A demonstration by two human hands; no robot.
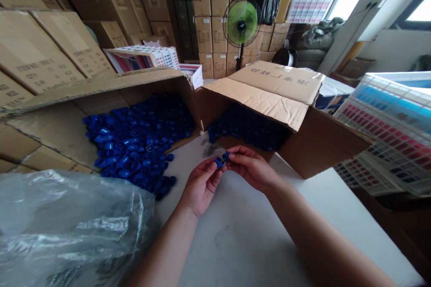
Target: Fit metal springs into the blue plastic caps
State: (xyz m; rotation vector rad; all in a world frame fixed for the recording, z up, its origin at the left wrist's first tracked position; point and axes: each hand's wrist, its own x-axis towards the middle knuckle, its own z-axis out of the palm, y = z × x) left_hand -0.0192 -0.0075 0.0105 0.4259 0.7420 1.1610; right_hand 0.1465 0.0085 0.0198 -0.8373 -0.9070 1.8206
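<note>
My left hand (202,186) and my right hand (251,168) meet above a white tabletop (235,242). The left hand pinches a small blue plastic cap (219,163) in its fingertips. The right hand pinches a second blue piece (226,157) against it, and my fingers partly hide both. A large heap of blue plastic caps (134,143) fills an open cardboard carton (67,130) to the left of my hands. More dark blue caps (249,128) lie in a second open carton (323,143) ahead, partly under its flap.
A crumpled clear plastic bag (67,228) lies at the near left. Printed sheets of coloured swatches (387,134) are stacked at the right. Stacked cardboard cartons (215,22) line the back, with a green electric fan (241,22) standing in front of them.
</note>
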